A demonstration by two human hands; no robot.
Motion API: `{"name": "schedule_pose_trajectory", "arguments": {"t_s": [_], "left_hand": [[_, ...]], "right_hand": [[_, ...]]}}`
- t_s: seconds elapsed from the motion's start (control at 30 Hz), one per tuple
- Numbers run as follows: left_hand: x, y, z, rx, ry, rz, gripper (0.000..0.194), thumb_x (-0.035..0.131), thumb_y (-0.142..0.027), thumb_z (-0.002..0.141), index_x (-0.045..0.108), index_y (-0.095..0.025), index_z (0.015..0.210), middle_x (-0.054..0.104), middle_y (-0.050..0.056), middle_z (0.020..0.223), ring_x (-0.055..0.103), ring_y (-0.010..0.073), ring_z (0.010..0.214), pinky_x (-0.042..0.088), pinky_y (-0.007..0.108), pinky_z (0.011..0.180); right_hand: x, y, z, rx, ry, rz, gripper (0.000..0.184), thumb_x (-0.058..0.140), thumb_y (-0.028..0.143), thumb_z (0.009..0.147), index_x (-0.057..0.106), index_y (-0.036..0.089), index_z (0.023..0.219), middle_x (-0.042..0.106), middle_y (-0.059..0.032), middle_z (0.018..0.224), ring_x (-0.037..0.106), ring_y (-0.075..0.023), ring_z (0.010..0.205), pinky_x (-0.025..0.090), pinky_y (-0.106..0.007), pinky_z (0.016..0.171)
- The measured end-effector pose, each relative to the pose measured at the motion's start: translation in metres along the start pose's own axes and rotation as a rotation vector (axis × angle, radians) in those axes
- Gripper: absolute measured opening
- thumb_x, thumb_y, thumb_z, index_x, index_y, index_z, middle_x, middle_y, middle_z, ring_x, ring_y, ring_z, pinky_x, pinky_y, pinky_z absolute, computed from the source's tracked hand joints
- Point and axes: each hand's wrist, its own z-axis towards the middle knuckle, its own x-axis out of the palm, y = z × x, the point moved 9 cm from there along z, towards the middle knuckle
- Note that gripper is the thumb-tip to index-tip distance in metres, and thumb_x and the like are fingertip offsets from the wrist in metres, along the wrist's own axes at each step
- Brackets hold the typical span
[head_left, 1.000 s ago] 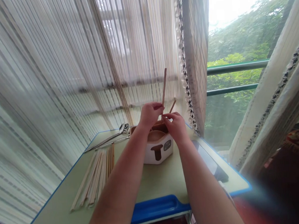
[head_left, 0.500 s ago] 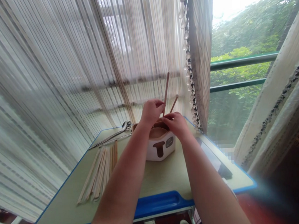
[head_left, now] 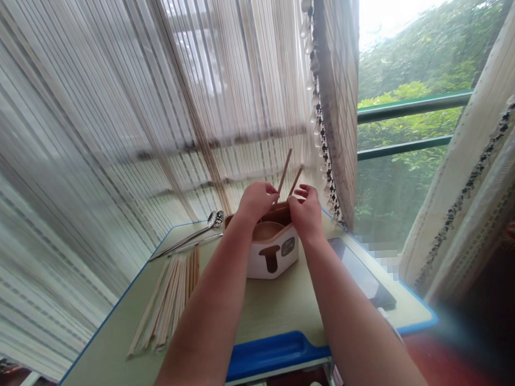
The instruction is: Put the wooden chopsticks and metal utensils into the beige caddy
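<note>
A white utensil holder [head_left: 272, 255] with brown compartments stands at the far middle of the table. Two brown chopsticks lean out of its back. My left hand [head_left: 255, 200] is closed on the left chopstick [head_left: 284, 172] above the holder's rim. My right hand [head_left: 307, 212] hovers over the holder's right side, its fingers curled beside the right chopstick [head_left: 295, 180]; whether they grip it is not clear. A row of several pale wooden chopsticks [head_left: 168, 298] lies on the table to the left.
Two metal spoons [head_left: 194, 235] lie at the back left of the green table [head_left: 272, 310], which has a blue front edge. A dark tablet [head_left: 360, 273] lies on the right. Striped curtains [head_left: 149, 106] hang close behind, with an open window on the right.
The left chopstick has gone down deeper into the holder and now leans right, parallel to the other. My right hand has lifted slightly toward the second chopstick.
</note>
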Motion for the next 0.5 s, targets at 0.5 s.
{"name": "schedule_pose_trajectory", "arguments": {"t_s": [0.5], "left_hand": [[0.01,-0.017,-0.009,0.081,0.108,0.143,0.012,0.064,-0.026,0.068,0.072,-0.018,0.07,0.066,0.005,0.064,0.057,0.0159,0.06,0.042,0.026,0.059]], "right_hand": [[-0.001,0.003,-0.001,-0.001,0.012,0.048,0.027,0.055,0.035,0.073,0.066,0.016,0.088,0.07,-0.0085,0.085,0.064,-0.0208,0.078,0.049,-0.033,0.072]]}}
